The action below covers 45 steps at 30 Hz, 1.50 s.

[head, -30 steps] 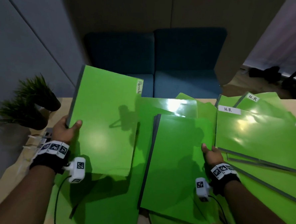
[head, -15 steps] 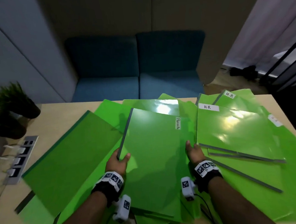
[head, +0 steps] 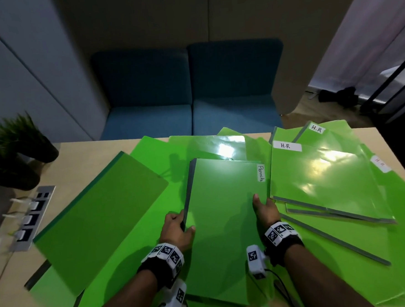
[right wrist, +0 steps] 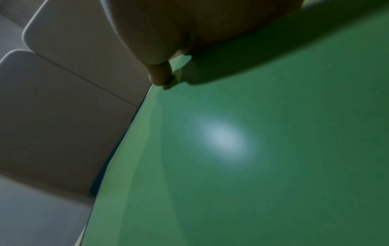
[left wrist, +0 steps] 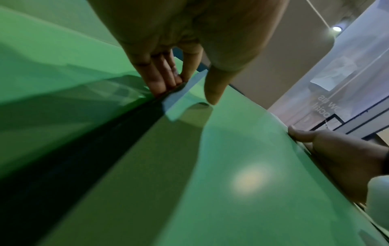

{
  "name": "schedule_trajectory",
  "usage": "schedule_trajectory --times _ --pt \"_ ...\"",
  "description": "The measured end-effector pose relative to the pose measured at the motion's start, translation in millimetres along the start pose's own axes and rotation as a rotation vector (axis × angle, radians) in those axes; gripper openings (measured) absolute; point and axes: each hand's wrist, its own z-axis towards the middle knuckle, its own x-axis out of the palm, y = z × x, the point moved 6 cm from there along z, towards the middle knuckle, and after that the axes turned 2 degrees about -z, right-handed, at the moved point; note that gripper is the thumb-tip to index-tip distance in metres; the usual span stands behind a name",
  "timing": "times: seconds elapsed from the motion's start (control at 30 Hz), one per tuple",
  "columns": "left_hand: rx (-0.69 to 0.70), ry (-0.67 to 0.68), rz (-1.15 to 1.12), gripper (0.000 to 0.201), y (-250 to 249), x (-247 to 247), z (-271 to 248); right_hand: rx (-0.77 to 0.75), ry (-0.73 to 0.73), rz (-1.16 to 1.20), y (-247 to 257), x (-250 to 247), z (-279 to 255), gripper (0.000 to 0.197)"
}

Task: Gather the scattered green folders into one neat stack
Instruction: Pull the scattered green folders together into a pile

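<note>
A green folder labelled "Permits" point(head: 224, 223) lies on top of other green folders in the middle of the table. My left hand point(head: 177, 228) grips its dark left spine edge, thumb on the cover and fingers point(left wrist: 162, 78) at the edge. My right hand point(head: 264, 209) grips the right edge, thumb on top; its fingers are hidden. The cover fills the wrist views point(left wrist: 231, 166) point(right wrist: 252, 149). A darker green folder point(head: 101, 219) lies slanted at the left. Glossy "H.R" folders point(head: 324, 181) overlap at the right, and more folders point(head: 220, 145) lie behind.
The wooden table point(head: 82, 148) carries potted plants point(head: 14, 150) at its far left and a recessed socket strip point(head: 32, 220) with plugs near the left edge. A blue sofa point(head: 188, 90) stands beyond the far edge.
My left hand has carried the "Permits" folder from the upper left down onto the middle folder. Both hands now hold its side edges. The darker folder at the left is uncovered.
</note>
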Motion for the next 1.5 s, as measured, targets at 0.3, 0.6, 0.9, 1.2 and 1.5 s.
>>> schedule_trajectory --times 0.3,0.6,0.9,1.2,1.5 --pt "-0.044 -0.329 -0.212 0.037 76 -124 34 -0.028 0.016 0.004 2 -1 9 0.078" --pt "-0.243 -0.135 0.287 0.077 181 -127 14 0.004 -0.018 -0.112 -5 3 11 0.083" --pt "-0.514 -0.212 0.045 0.129 206 -131 12 0.018 -0.044 -0.092 -8 4 17 0.079" --pt "-0.434 -0.222 -0.082 0.096 178 -144 28 0.045 -0.021 -0.059 -5 4 18 0.072" --pt "-0.344 -0.146 -0.286 0.050 157 -170 16 0.057 -0.003 -0.040 -5 5 18 0.073"
